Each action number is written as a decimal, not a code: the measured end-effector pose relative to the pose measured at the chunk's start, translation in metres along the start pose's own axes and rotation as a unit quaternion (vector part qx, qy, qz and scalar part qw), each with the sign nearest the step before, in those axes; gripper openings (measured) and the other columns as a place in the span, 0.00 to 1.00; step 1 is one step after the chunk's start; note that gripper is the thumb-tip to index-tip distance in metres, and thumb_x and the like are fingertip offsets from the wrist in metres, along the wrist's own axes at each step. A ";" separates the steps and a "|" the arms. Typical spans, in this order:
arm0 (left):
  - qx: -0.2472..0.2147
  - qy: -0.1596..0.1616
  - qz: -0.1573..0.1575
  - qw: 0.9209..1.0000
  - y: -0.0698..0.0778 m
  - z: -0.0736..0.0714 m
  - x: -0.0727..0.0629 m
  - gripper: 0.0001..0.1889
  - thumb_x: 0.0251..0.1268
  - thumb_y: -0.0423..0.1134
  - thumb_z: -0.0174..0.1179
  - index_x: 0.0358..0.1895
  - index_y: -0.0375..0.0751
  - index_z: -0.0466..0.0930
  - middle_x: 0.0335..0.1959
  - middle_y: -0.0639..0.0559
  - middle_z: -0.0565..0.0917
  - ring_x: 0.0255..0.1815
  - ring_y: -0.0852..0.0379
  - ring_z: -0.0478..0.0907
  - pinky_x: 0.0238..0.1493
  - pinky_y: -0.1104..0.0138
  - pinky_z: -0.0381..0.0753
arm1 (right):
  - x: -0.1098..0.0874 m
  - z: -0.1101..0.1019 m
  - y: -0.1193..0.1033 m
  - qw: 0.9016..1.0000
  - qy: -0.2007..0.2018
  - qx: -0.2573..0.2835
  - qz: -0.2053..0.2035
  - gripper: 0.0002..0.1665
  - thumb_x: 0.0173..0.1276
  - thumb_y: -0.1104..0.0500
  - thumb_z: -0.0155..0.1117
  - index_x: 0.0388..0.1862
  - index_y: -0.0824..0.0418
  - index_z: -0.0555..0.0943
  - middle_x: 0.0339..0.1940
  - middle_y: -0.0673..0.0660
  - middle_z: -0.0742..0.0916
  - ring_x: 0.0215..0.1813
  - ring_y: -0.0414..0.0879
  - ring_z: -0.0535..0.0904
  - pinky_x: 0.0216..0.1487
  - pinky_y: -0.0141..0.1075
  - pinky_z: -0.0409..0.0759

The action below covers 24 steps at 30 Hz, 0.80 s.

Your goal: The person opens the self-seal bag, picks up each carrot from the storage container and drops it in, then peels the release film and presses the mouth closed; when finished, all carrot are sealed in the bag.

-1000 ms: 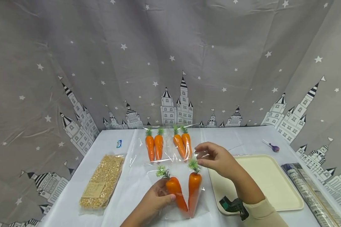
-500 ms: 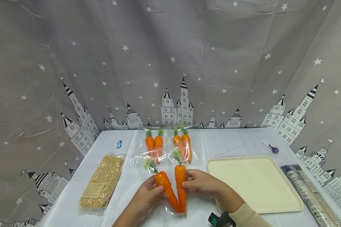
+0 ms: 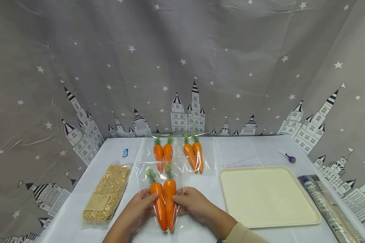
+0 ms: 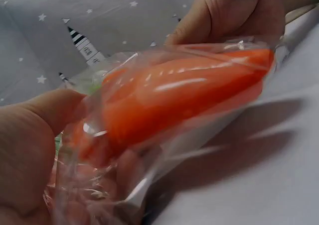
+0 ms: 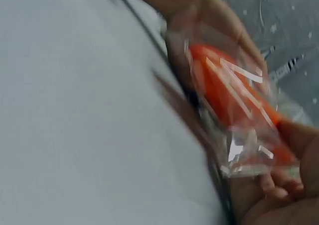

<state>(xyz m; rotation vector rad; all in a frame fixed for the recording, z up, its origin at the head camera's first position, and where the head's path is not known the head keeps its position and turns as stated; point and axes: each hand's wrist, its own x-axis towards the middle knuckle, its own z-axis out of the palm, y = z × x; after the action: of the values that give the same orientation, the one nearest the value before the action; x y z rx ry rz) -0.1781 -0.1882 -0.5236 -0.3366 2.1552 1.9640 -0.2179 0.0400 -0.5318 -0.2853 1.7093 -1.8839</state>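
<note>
A clear plastic bag with two orange carrots (image 3: 170,194) in it is held up between my hands, above the table's near side. The carrots lie side by side, green tops away from me. My left hand (image 3: 140,207) grips the bag's left side, thumb on the left carrot. On the other side, my right hand (image 3: 196,203) pinches the bag by the right carrot. In the left wrist view the bagged carrots (image 4: 174,90) are blurred, with the left hand (image 4: 30,140) at one end. The right wrist view shows the bag tilted, carrots (image 5: 224,88) inside.
Behind lie two more bagged pairs, left carrots (image 3: 159,153) and right carrots (image 3: 190,152). A bag of corn kernels (image 3: 109,189) lies left, near a small blue packet (image 3: 125,153). A cream tray (image 3: 270,197), a lollipop (image 3: 291,159) and rolled film (image 3: 325,206) lie right.
The right hand has come down from near the back carrots to hold the bag's right side. Both hands have shifted left with the bag, and its carrots now lie closer together.
</note>
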 end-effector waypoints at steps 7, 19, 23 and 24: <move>0.126 0.067 -0.011 0.990 0.006 -0.019 -0.004 0.43 0.66 0.60 0.69 0.72 0.32 0.66 0.68 0.31 0.77 0.62 0.43 0.79 0.57 0.54 0.81 | 0.007 0.033 0.004 0.999 0.042 -0.006 0.007 0.14 0.73 0.58 0.69 0.52 0.67 0.83 0.38 0.56 0.88 0.32 0.42 0.85 0.33 0.34 0.88; 0.323 0.100 0.035 0.941 0.009 -0.039 -0.001 0.47 0.64 0.68 0.67 0.70 0.30 0.71 0.62 0.32 0.82 0.64 0.33 0.79 0.62 0.38 0.77 | 0.014 0.047 0.006 0.996 0.079 -0.038 -0.016 0.11 0.68 0.62 0.73 0.43 0.63 0.80 0.27 0.51 0.85 0.27 0.39 0.82 0.29 0.30 0.83; 0.354 0.115 0.047 0.927 0.010 -0.039 -0.002 0.47 0.64 0.66 0.67 0.70 0.27 0.71 0.61 0.30 0.82 0.62 0.31 0.79 0.61 0.37 0.78 | 0.013 0.045 0.007 0.995 0.079 -0.064 -0.017 0.15 0.65 0.60 0.76 0.45 0.62 0.81 0.28 0.52 0.87 0.28 0.39 0.83 0.31 0.31 0.85; 0.361 0.118 0.052 0.924 0.010 -0.040 -0.002 0.47 0.64 0.65 0.68 0.70 0.26 0.71 0.60 0.31 0.82 0.61 0.31 0.80 0.60 0.37 0.78 | 0.013 0.044 0.006 0.994 0.080 -0.076 -0.017 0.16 0.64 0.59 0.77 0.46 0.62 0.81 0.28 0.52 0.87 0.28 0.39 0.83 0.32 0.31 0.85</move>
<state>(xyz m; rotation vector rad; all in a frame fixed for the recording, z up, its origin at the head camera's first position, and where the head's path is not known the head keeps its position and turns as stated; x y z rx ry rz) -0.1795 -0.2266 -0.5095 -0.3390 2.9014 1.0673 -0.2034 -0.0043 -0.5337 -0.2290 1.9715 -1.8456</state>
